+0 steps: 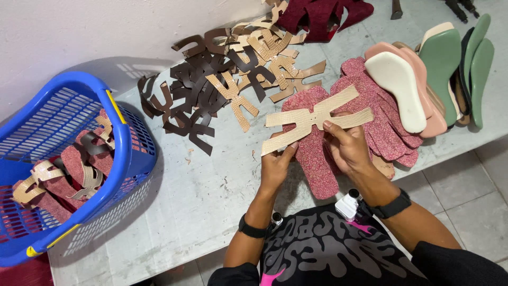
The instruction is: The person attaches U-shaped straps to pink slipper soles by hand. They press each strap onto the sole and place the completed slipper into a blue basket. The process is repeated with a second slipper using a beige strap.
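— Two hands, one head view. What do they hold?

— Both are on a tan strap (312,119), a flat cut piece with several arms, textured like embossed leather. The left hand (275,164) pinches its lower left arm between thumb and fingers, so that grip is closed on the strap. The right hand (346,145) has its thumb pressed on the middle and fingers behind, also closed on it.

— Where is the strap?

— Raised just above the desk (211,190), over a red insole (315,153) that lies in front of the person.

— How would it handle?

— Light and thin, I judge (it stays nearly flat though held at only two spots), so fairly stiff yet bendable. The arms are narrow and would flop or crease if gripped at the tips; near the centre junction seems the surer place to hold.

— What else is about?

— To the right, touching the red insole, a stack of more red insoles (386,127), then pink and cream soles (402,90) and green soles (455,63). Behind the strap, a loose pile of brown straps (190,95) and tan ones (264,58). Dark red fabric (323,16) sits at the far edge.

— And on the left?

— A blue basket (127,153) with red insoles already carrying straps.
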